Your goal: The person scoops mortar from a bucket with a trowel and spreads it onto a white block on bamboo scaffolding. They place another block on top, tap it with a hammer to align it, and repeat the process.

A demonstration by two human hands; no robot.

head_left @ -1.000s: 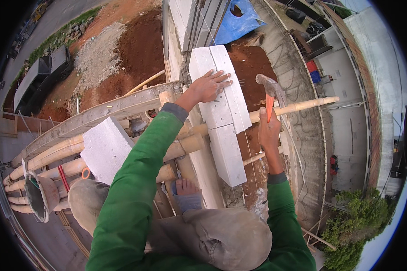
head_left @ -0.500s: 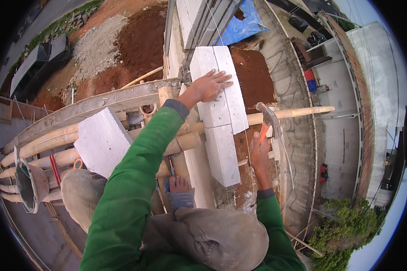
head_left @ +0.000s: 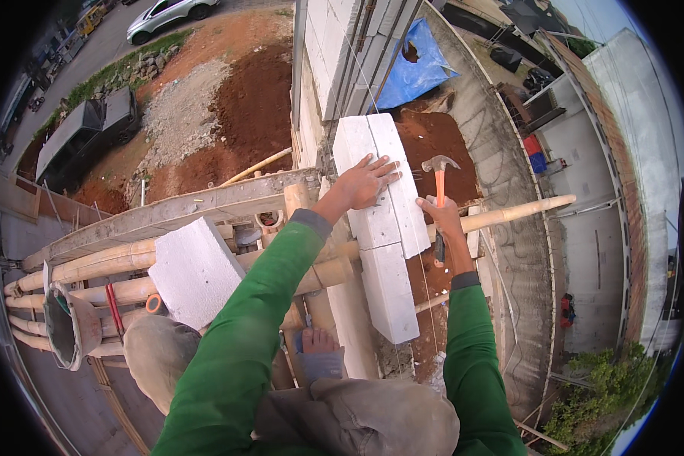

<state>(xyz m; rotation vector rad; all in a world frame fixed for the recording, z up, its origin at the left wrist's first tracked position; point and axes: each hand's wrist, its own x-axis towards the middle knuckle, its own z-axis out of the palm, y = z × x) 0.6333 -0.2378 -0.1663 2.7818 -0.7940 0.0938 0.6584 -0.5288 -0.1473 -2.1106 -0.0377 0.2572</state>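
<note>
The left hand (head_left: 363, 185) rests, fingers spread, on white blocks (head_left: 378, 228) running lengthwise forward, while the right hand (head_left: 446, 219), clamped round a hammer (head_left: 440, 186), hovers just rightward.

A claw hammer (head_left: 440, 185), with a grey metal head, orange shaft and dark lower end, stands off to the right of the white blocks, its head toward the far end of the view and its tapering claw to the right. The pale, pitted left block (head_left: 377, 226) lies lengthwise along a narrow right block (head_left: 411, 220), a thin dark seam between them; a smooth-faced near block (head_left: 391, 292) meets the left one end to end.
</note>
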